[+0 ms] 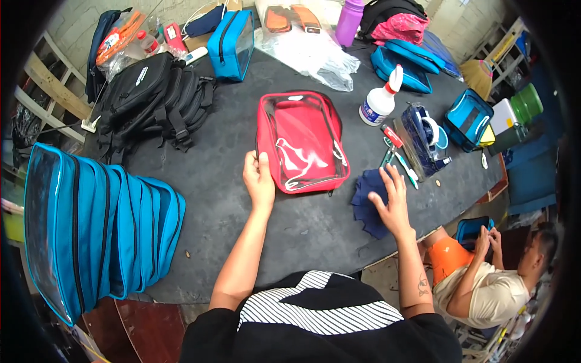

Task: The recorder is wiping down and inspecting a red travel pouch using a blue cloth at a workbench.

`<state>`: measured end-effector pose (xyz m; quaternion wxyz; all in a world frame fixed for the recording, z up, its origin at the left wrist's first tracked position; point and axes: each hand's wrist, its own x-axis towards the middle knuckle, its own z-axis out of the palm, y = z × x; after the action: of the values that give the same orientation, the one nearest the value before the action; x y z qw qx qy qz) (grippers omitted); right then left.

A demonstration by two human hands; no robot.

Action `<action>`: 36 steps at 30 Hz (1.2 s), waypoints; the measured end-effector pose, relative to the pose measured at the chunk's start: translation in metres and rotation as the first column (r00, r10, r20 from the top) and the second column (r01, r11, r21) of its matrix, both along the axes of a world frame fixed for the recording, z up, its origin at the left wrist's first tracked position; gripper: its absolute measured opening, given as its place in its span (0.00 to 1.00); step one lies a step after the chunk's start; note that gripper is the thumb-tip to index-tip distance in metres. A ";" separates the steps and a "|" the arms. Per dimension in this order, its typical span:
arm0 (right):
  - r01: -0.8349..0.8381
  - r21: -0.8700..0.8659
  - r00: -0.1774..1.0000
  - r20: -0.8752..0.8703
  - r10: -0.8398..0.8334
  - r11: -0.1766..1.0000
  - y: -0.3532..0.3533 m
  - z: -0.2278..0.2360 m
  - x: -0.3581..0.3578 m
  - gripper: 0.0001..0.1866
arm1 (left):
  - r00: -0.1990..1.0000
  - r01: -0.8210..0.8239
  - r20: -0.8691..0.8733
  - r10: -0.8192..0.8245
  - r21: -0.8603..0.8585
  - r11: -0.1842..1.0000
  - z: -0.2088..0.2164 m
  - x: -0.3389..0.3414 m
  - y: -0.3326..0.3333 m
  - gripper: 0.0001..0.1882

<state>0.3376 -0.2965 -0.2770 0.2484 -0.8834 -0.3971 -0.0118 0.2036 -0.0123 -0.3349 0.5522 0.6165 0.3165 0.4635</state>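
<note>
A red pouch with a clear plastic front [305, 142] lies on the dark table in front of me. My left hand [259, 178] grips its lower left edge, the thumb on top and the other fingers partly hidden along the side. To the right, my right hand [394, 202] is open, its fingers apart, over a dark navy cloth with a zigzag edge [366, 206]. Whether that hand presses on the cloth or hovers just above it, I cannot tell. Just beyond the cloth lie a red-handled tool [391, 136] and a teal-and-white slim tool [406, 169].
Several blue clear-fronted bags [115, 224] stand in a row at the left. A black backpack [157, 97] lies behind them. A white spray bottle [380, 100] and a navy clear case [420, 142] stand at the right. Below the table's right edge, a person [484, 284] sits handling a blue bag.
</note>
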 end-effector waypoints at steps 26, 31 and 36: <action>0.193 -0.057 0.952 0.253 -0.172 0.980 0.030 -0.043 0.091 0.17 | 0.886 0.394 0.326 -0.331 -0.150 0.907 0.058 -0.006 -0.010 0.12; 0.073 -0.063 0.989 0.135 -0.064 0.995 0.017 -0.030 0.095 0.13 | 0.935 0.306 0.182 -0.305 0.018 0.952 0.061 -0.007 -0.025 0.20; 0.065 0.229 0.992 0.091 -0.087 0.971 0.018 -0.042 0.095 0.05 | 0.938 0.309 0.108 -0.329 0.168 0.936 0.052 -0.008 -0.032 0.23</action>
<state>0.4328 -0.2786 -0.3192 0.3260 -0.8624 -0.3711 -0.1107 0.1958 -0.0447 -0.2830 0.5929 0.6663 0.1387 0.4304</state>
